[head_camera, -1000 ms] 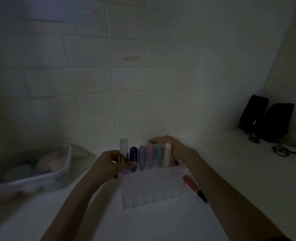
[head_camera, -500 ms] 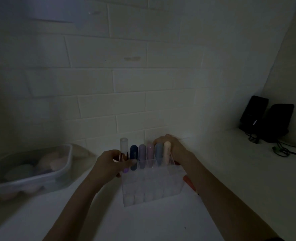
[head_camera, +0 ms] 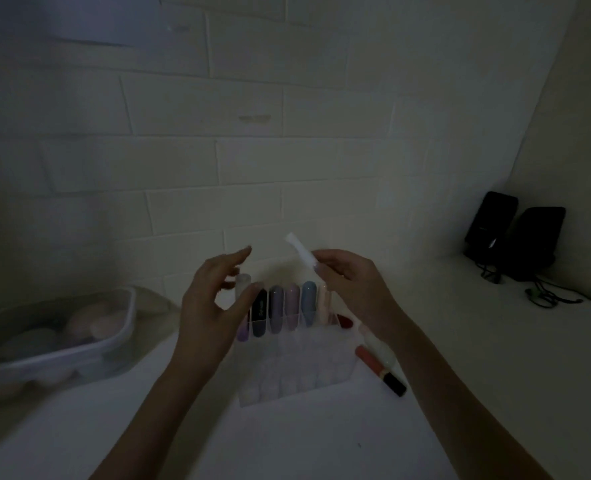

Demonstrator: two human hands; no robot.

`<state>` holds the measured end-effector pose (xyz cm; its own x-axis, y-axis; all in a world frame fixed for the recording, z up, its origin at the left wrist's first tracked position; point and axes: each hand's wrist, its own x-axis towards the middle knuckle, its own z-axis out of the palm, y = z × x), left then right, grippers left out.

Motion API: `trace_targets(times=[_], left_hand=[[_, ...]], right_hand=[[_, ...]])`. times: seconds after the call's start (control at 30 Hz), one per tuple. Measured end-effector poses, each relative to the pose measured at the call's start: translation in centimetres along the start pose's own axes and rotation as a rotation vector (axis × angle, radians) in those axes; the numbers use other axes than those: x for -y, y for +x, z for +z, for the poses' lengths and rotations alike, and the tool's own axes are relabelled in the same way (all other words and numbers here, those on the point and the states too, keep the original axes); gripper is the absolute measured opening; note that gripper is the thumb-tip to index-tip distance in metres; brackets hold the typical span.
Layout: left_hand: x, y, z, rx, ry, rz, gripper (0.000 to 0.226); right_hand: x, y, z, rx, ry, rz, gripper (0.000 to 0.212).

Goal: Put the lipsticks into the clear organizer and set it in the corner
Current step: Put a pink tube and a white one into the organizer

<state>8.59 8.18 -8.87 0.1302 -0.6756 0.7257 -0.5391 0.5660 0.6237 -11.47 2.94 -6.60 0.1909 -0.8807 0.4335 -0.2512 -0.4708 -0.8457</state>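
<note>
Right fingers: the right hand (head_camera: 353, 289) pinches a pale, slim, translucent tube (head_camera: 301, 252) between thumb and fingertips, tilted, its free end up-left, above the back row of the organizer.
Left fingers: the left hand (head_camera: 211, 306) is spread and relaxed, holding nothing, just left of the organizer, beside a clear-capped tube (head_camera: 243, 289).
Organizer: the clear plastic slotted organizer (head_camera: 297, 362) stands on the white counter (head_camera: 322, 445); a row of upright capsule-shaped lipsticks (head_camera: 292, 304) in dark, lilac, pink, blue and peach fills its back slots.
Beside organizer: a coral gloss tube with a dark cap (head_camera: 380, 370) lies flat on its right.
Further off: a clear plastic tub of pastel sponges (head_camera: 58, 341) far left; two black speakers (head_camera: 516, 233) far right, in the corner.
</note>
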Motion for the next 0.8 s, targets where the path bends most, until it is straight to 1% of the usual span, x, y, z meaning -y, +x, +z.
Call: trace_targets(times=[0.1,0.13,0.23,0.33,0.43,0.7,0.8], left_hand=[[-1.3,-0.1,-0.1,-0.014,0.032,0.114,0.045],[-1.6,-0.1,-0.2,-0.009,0.012,0.114,0.046],[-2.2,-0.2,-0.4,0.027,-0.188,-0.037,0.046],[-2.4,0.1,-0.6,0.012,-0.345,-0.152,0.036],[-2.3,0.4,-0.8,0.027,-0.503,-0.231,0.024],[-1.7,0.6,-1.0,0.032,-0.674,-0.337,0.021],[-1.6,0.5,-1.1,0.071,-0.686,-0.356,0.028]], right_hand=[[2.3,-1.1,0.9,0.143,0.016,-0.009,0.018],[2.9,-1.4,1.2,0.177,0.033,-0.021,0.018],[4.1,-2.0,1.6,0.234,0.066,-0.058,0.025],[3.9,-1.9,1.5,0.253,0.042,-0.057,0.027],[3.3,-1.8,1.6,0.316,0.056,-0.020,0.024],[2.6,-2.0,2.5,0.343,0.087,0.038,0.029],[2.9,-2.2,2.5,0.337,0.075,0.036,0.028]])
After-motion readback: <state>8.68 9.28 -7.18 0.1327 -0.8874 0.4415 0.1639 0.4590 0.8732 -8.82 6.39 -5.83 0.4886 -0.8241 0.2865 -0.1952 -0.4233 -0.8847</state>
